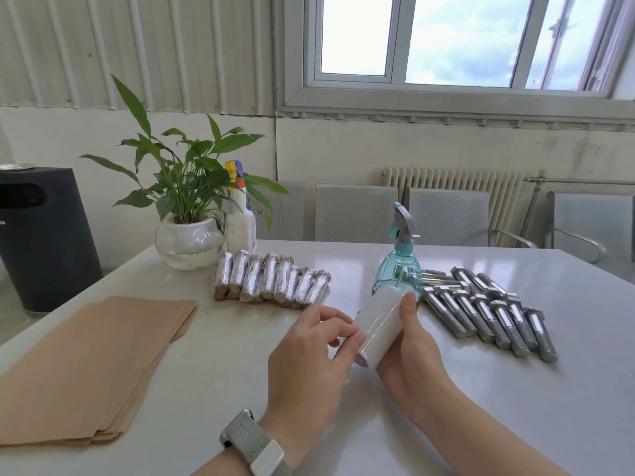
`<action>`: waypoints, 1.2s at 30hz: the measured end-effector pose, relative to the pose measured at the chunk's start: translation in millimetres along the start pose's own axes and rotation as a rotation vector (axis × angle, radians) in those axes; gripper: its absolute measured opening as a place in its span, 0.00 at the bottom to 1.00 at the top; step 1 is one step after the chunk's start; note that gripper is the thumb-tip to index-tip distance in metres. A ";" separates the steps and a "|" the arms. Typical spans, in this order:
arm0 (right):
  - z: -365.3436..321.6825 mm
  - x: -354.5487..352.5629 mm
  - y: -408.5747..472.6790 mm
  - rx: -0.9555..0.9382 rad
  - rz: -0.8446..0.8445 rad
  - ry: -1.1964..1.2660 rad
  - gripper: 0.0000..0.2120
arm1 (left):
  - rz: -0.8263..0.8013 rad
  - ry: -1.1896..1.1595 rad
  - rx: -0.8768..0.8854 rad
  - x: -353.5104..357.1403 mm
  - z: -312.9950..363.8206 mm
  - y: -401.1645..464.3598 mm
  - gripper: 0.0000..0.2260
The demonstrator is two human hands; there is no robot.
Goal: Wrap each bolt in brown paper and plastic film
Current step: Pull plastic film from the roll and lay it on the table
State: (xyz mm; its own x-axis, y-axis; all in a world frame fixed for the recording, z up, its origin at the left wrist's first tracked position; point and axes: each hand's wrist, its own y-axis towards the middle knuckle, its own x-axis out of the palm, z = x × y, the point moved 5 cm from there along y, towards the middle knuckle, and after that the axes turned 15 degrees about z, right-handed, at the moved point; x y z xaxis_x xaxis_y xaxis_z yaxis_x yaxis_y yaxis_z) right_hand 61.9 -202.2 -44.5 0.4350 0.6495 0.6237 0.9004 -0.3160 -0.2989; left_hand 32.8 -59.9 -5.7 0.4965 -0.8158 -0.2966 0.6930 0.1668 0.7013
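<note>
Above table (446, 389), right hand (409, 352) grips film roll (379, 322).

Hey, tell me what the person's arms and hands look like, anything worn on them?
Both forearms are bare, with no sleeves and no gloves in view. The left hand has a watch on its wrist: a grey woven band and a pale rectangular clasp or case. The right hand and its wrist carry nothing. No rings show.
</note>
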 end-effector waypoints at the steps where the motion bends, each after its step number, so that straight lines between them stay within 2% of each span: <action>1: -0.4 -0.9 0.7 0.004 0.004 0.010 0.30 | -0.004 -0.003 -0.011 -0.5 -0.3 0.8 0.01; 4: -2.2 -2.5 2.4 -0.004 0.006 0.025 0.28 | -0.034 0.018 -0.076 0.1 -6.6 1.7 0.04; 6: -1.8 -1.6 2.6 -0.015 -0.001 0.012 0.30 | -0.056 0.034 -0.110 0.9 -8.6 1.5 0.02; 9: -0.5 -0.4 2.1 -0.044 0.011 -0.001 0.31 | -0.012 0.063 -0.094 0.3 -8.5 1.3 0.09; 13: -1.1 -1.0 2.3 -0.094 0.028 -0.002 0.33 | 0.052 -0.007 -0.179 1.1 -13.6 2.1 0.08; 16: -1.5 -1.3 2.7 -0.106 0.026 -0.005 0.33 | 0.075 -0.190 -0.360 3.4 -24.1 2.9 0.05; 19: -3.6 -1.1 1.5 -0.135 0.020 -0.023 0.33 | 0.031 -0.333 -0.553 7.6 -31.2 -0.2 0.03; 26: -6.3 0.1 -2.3 -0.229 0.013 -0.141 0.34 | -0.094 -0.664 -1.056 18.6 -41.2 -8.3 0.07; 32: -8.7 1.6 -5.5 -0.263 -0.012 -0.145 0.34 | -0.152 -0.727 -1.118 18.9 -40.4 -5.0 0.14; 36: -10.8 2.2 -8.1 -0.287 -0.019 -0.159 0.32 | -0.189 -0.733 -1.115 20.8 -40.6 -6.2 0.12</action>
State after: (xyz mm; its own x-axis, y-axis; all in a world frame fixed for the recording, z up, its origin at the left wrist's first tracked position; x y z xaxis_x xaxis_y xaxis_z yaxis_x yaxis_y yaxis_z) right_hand 55.6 -205.7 -32.9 0.4336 0.7498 0.4998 0.8805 -0.4704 -0.0583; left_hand 60.0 -55.4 -42.6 0.1984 -0.9233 0.3288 0.9454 0.0919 -0.3126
